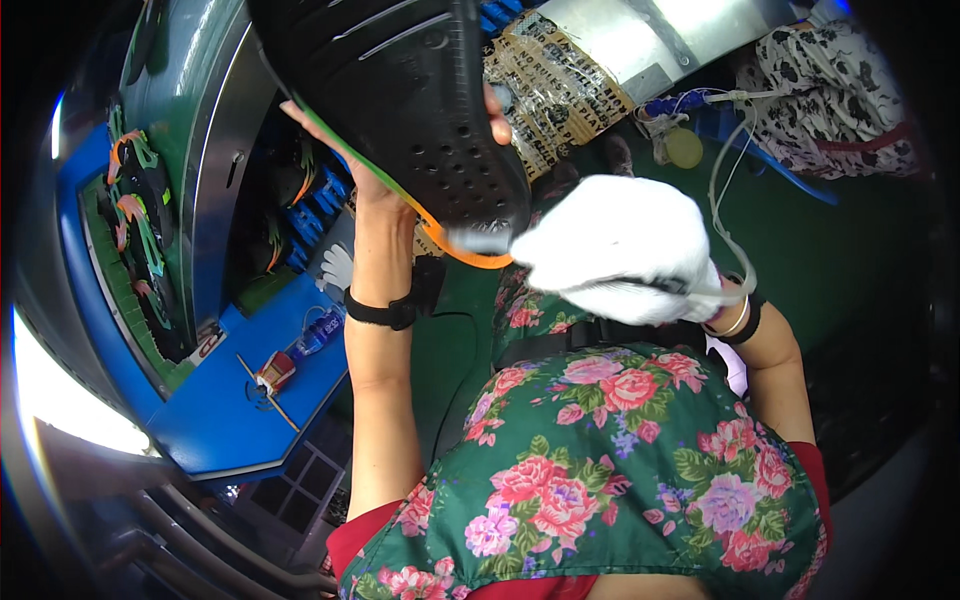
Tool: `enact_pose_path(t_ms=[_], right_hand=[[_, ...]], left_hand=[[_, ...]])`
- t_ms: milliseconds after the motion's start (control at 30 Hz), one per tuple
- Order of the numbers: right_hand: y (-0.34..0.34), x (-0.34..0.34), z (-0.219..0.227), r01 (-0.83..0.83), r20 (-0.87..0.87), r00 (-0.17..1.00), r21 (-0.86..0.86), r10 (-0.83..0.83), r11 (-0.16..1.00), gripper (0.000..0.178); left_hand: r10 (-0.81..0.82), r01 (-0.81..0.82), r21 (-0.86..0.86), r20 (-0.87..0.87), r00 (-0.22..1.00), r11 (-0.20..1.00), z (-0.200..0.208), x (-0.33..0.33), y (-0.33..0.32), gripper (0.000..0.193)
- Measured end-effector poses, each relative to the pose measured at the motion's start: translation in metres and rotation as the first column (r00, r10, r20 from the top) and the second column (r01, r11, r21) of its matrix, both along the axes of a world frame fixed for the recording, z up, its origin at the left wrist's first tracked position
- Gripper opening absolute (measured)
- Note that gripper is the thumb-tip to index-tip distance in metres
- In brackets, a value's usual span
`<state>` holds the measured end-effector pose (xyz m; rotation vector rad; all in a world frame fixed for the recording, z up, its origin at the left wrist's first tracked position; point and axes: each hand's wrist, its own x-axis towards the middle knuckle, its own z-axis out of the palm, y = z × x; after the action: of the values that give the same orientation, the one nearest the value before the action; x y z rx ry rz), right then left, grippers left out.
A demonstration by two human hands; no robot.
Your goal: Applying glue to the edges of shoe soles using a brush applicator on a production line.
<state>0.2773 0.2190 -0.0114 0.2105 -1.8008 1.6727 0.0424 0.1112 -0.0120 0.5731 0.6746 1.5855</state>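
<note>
My left hand [366, 190] grips a black shoe sole [430, 120] by both long edges, its fingers partly hidden behind it. The sole has small round holes towards its near end, grooves farther up, and a green and orange rim. My right hand [620, 245], in a white glove and smeared by motion, is closed beside that near end. From the glove a blurred grey tip [482, 242] reaches the sole's orange edge. A clear hose [722, 215] runs to the same glove, and most of the tool is hidden inside it.
On the left, a blue table [225, 435] bears a clear bottle [322, 328] and a red and white object [275, 372]. Orange-and-green-strapped black footwear [150, 215] stands behind. A tape-covered carton [555, 85] lies ahead, with patterned cloth [835, 95] at right.
</note>
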Motion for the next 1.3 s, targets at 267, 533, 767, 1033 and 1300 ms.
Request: enact_pose_path(t_ms=[267,533,767,1033,1300], right_hand=[[0.000,-0.001,0.001,-0.342,-0.032,0.940,-0.092,0.340,0.935,0.026],[-0.011,-0.005,-0.016,-0.264,0.036,0.964,0.245,0.263,0.933,0.025],[0.002,-0.011,-0.015,-0.193,0.048,0.981,0.393,0.190,0.899,0.026],[0.033,-0.011,0.006,-0.081,0.210,0.961,-0.409,0.180,0.909,0.009],[0.057,-0.022,0.013,0.122,0.103,0.987,0.051,-0.127,0.991,0.020]], left_hand=[[0.117,-0.068,-0.282,0.160,0.980,0.957,0.013,0.004,0.006,0.119],[-0.073,0.124,-0.346,0.157,0.985,0.930,-0.011,-0.008,-0.001,0.113],[-0.166,0.145,-0.591,0.020,0.986,0.793,0.001,-0.006,0.007,0.096],[0.477,-0.041,-0.668,0.486,0.733,0.743,-0.017,0.015,-0.004,0.106],[0.340,-0.196,-0.480,0.234,0.911,0.855,-0.067,0.048,-0.042,0.051]])
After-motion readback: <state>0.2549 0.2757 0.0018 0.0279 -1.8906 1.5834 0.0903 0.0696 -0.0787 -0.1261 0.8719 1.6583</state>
